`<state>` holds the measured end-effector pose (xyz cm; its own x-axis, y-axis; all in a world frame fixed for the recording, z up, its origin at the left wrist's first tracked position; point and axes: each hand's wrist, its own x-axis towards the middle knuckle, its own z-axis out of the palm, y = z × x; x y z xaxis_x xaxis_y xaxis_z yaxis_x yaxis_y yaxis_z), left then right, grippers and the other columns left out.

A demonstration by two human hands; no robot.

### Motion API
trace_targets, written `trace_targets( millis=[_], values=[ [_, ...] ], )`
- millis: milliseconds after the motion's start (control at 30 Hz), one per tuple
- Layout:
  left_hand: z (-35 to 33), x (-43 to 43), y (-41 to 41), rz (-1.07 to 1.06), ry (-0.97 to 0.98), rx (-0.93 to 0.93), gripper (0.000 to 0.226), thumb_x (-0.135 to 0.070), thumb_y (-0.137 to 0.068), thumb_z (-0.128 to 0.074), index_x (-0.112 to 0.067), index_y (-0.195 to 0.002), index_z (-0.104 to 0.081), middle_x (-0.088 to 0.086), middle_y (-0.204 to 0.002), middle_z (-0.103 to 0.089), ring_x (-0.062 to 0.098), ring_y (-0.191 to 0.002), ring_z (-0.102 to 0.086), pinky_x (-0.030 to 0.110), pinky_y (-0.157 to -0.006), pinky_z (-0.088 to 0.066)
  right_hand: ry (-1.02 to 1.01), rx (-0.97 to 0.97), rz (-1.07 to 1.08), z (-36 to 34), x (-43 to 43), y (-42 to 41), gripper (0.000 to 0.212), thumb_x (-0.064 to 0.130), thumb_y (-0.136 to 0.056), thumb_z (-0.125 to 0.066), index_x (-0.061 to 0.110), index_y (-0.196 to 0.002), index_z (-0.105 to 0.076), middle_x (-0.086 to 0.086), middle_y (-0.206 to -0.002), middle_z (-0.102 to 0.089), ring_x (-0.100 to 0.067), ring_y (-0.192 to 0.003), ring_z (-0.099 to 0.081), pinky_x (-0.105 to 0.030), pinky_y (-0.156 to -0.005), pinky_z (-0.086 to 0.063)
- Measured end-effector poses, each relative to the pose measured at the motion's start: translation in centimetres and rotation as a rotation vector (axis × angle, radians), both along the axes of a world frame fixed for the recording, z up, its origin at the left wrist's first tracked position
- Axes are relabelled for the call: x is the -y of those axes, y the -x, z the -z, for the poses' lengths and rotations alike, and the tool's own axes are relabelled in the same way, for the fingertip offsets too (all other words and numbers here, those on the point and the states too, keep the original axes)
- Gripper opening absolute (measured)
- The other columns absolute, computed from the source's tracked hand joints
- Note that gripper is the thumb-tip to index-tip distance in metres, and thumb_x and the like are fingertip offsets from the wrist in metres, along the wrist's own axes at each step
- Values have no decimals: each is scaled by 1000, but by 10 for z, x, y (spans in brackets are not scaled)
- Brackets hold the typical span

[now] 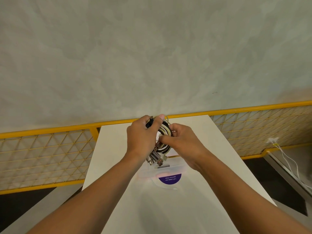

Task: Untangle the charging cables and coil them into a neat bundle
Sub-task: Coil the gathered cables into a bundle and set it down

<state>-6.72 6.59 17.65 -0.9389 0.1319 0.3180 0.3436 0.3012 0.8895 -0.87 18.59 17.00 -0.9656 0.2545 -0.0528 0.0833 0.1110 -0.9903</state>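
You hold the cables (166,129) as one coil in the air above the far half of the white counter (111,157), with both hands on it. Your left hand (143,137) grips the coil's left side, its fingers curled round the black and white loops and the thumb laid over the top. Your right hand (184,144) grips the right side, fingers curled inward and pinching the loops near the middle. The coil stands between the two hands, roughly upright, and does not touch the counter. A cluster of plugs (157,159) hangs from the coil's lower edge, below your left palm. Just under them a clear bag (177,168) with a purple sticker (170,179) lies on the counter, and a thin white cord (174,188) lies at its near edge. A yellow railing (50,131) runs behind the counter.
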Motion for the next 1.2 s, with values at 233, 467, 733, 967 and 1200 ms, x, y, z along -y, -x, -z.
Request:
trace_targets(
  millis=[233,467,733,967,1200],
  values=[
    [-2,-2,-1,5,3,-15,47,-51,-92,-63,-11,-67,-61,-9,-49,-48,6,-49,-45,16,-49,-34,138,1,-70,-1,5,2,29,1,-81,-63,16,-106,-65,-5,-83,-66,-23,-83,-62,-42,-84,-56],
    [0,0,-2,3,44,-26,44,-53,-93,-60,-21,-64,-57,-10,-51,-50,7,-51,-50,16,-49,-38,259,-8,-205,-3,2,0,51,5,-72,-64,13,-122,-63,-7,-88,-66,-22,-84,-63,-38,-79,-53],
    [-1,4,5,215,-81,262,53,-60,-86,-67,-7,-83,-67,18,-72,-59,21,-54,-57,53,-60,-57,-19,17,-165,-10,-6,-8,43,3,-81,-72,23,-117,-60,-7,-94,-75,-27,-93,-74,-45,-91,-59],
    [-7,8,1,289,-104,291,44,-54,-87,-68,-12,-76,-65,10,-66,-52,19,-50,-51,31,-53,-47,-117,-15,-145,-16,-13,-13,39,29,-83,-82,21,-114,-60,0,-87,-77,-15,-81,-74,-39,-83,-60],
    [-13,11,-1,350,-111,326,45,-51,-89,-67,-24,-55,-57,-10,-49,-38,12,-41,-40,36,-56,-44,-530,-225,107,-16,-29,-13,63,65,-69,-77,31,-118,-55,13,-117,-58,-3,-105,-53,-19,-86,-41]
  ],
)
